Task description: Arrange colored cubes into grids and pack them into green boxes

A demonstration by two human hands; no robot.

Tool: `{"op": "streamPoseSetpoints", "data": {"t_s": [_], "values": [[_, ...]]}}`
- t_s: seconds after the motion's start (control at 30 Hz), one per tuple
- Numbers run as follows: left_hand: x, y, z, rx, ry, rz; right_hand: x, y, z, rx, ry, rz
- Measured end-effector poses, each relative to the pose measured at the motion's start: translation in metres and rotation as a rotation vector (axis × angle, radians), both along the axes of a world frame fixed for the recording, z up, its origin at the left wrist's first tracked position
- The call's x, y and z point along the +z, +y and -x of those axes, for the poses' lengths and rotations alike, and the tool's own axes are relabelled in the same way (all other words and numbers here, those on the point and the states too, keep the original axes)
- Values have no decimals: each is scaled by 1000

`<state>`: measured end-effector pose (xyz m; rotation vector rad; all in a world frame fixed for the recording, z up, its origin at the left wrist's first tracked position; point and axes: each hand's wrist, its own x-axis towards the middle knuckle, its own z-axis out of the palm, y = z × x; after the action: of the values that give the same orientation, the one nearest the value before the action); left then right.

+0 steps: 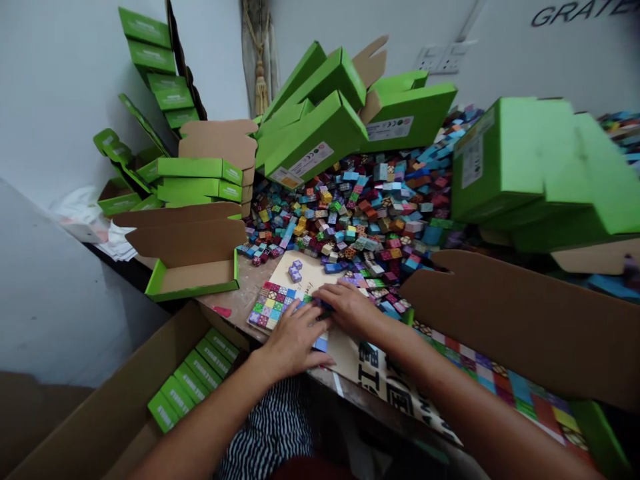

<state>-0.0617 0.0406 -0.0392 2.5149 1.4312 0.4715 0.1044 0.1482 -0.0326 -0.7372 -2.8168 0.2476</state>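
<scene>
Head camera looks down on two bare hands working a grid of patterned cubes (270, 307), which lies on a cardboard sheet (313, 273) at the near edge of the table (245, 293). At the grid's 4 o'clock the left hand (293, 340) rests flat, fingers spread, tips on the outer row. At 3 o'clock the right hand (350, 308) arches with its fingers curled narrow; whether it pinches a cube cannot be told.

Good work here likely means one palm bracing the set rows while the other seats each block flush, so no seam opens.

The cubes are small, hard-edged and glossy, printed in checks and florals. Two loose purple cubes (295, 270) sit at the grid's 1 o'clock, and beyond them, at 12 to 2 o'clock, a heap of cubes (365, 207) spreads across the table. Matte green cardboard boxes (310, 133) with raw brown insides lean over the heap. An open green box (193, 267) stands at 10 o'clock, and a brown carton (115, 407) of packed green boxes sits at 7 o'clock.
</scene>
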Motion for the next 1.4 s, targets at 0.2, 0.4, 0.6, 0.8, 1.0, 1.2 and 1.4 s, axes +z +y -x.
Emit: {"op": "streamPoseSetpoints", "data": {"t_s": [0.2, 0.4, 0.6, 0.8, 1.0, 1.2, 1.4], "values": [[10, -2, 26, 65, -22, 44, 3, 5, -3, 7, -53, 0], [12, 1, 38, 89, 34, 134, 4, 10, -3, 48, -101, 40], [10, -2, 32, 104, 14, 105, 15, 8, -2, 33, -165, -16], [12, -6, 19, 36, 3, 54, 14, 15, 3, -11, -160, 81], [9, -7, 15, 52, 16, 23, 11, 27, 0, 27, -278, 110], [9, -1, 6, -19, 10, 65, 2, 23, 3, 115, -260, 11], [7, 4, 0, -13, 9, 93, 26, 24, 9, -135, -111, -78]]}}
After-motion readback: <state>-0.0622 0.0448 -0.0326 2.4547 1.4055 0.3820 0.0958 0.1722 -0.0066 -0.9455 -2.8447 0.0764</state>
